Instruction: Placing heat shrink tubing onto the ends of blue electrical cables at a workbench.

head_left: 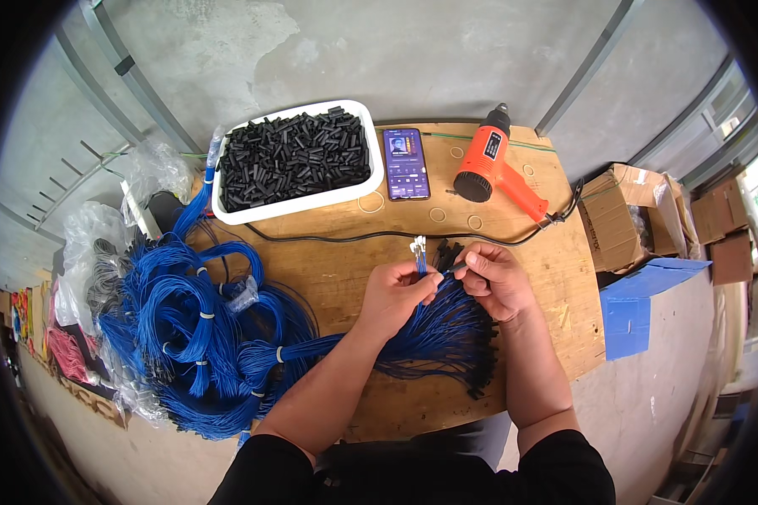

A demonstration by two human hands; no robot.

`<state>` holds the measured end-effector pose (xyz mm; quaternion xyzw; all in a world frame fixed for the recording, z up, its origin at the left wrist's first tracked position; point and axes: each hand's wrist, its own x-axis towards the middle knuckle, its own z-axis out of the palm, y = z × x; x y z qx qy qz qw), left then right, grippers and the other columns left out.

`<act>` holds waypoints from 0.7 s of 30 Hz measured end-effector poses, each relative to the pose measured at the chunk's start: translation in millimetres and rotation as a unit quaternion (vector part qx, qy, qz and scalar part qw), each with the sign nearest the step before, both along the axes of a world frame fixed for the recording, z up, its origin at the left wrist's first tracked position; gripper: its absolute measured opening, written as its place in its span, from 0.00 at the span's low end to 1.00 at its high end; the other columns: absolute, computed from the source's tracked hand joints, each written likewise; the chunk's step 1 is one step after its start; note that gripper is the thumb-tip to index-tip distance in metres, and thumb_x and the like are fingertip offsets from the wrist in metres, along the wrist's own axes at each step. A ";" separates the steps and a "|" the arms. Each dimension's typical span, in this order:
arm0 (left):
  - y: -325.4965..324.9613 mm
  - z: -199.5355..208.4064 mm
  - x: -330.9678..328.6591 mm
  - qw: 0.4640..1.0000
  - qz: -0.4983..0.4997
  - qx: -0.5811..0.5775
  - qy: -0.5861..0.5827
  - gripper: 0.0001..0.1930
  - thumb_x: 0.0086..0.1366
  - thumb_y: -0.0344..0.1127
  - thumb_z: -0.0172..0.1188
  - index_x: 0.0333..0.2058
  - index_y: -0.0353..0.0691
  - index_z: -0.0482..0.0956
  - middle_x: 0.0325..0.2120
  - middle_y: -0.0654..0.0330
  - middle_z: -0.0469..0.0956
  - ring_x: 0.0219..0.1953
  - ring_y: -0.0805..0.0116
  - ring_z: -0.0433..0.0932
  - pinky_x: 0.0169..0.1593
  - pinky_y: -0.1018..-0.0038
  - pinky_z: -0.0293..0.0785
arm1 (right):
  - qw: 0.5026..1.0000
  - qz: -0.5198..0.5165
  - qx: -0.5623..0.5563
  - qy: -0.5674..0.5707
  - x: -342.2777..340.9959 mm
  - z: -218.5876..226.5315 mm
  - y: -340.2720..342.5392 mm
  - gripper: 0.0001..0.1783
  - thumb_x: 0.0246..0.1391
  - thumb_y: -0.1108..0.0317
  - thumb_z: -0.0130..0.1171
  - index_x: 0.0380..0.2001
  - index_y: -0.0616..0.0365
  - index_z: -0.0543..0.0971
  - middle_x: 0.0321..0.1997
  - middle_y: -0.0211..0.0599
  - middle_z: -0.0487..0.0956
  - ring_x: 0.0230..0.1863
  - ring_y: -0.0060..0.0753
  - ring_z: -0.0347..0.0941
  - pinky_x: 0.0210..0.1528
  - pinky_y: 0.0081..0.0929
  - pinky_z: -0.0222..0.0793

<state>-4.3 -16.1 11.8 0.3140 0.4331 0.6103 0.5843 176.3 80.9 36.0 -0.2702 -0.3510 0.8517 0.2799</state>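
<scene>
My left hand (402, 292) is closed round a few blue wires whose white connector ends (419, 246) stick up above the fingers. Pinched between the thumb and fingers of my right hand (494, 279) is a short black tube (456, 268), its left end meeting the left fingertips. Whether a wire runs inside that tube is too small to tell. Beneath both hands a bundle of blue wires (429, 337) fans out to the right, with black sleeves (483, 358) on many of its ends. Tied coils of blue wire (177, 311) are heaped at the left.
At the back of the wooden table (328, 295) stands a white tub (227, 215) of short black tubes (295, 156). Right of it lie a phone (406, 168), an orange heat gun (488, 160) and rubber bands (438, 215). A black cord (354, 239) crosses the table. Cardboard boxes (619, 219) stand beyond the right edge.
</scene>
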 end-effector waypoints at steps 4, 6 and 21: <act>0.2 -0.8 -0.2 1.000 -0.005 0.000 0.008 0.05 0.64 0.27 0.64 0.34 0.30 0.81 0.24 0.63 0.77 0.25 0.79 0.72 0.30 0.81 0.68 | 1.000 0.003 0.013 -0.010 -0.2 -0.5 0.4 0.07 0.63 0.70 0.59 0.37 0.64 0.78 0.29 0.36 0.81 0.18 0.12 0.55 0.19 0.12 0.49; 0.1 -0.6 0.6 1.000 -0.006 0.003 0.007 0.05 0.64 0.27 0.64 0.34 0.30 0.81 0.24 0.63 0.77 0.25 0.79 0.73 0.30 0.81 0.68 | 1.000 0.003 0.015 -0.012 -0.9 -3.7 0.0 0.07 0.63 0.70 0.60 0.37 0.64 0.79 0.29 0.36 0.81 0.18 0.12 0.56 0.19 0.12 0.49; 2.0 -10.9 4.2 0.953 0.103 0.058 0.279 0.08 0.66 0.31 0.64 0.37 0.31 0.83 0.24 0.67 0.78 0.24 0.82 0.73 0.28 0.83 0.68 | 0.982 -0.142 0.105 -0.072 -5.6 2.4 -2.1 0.04 0.61 0.72 0.61 0.35 0.61 0.80 0.26 0.29 0.77 0.17 0.11 0.56 0.19 0.12 0.48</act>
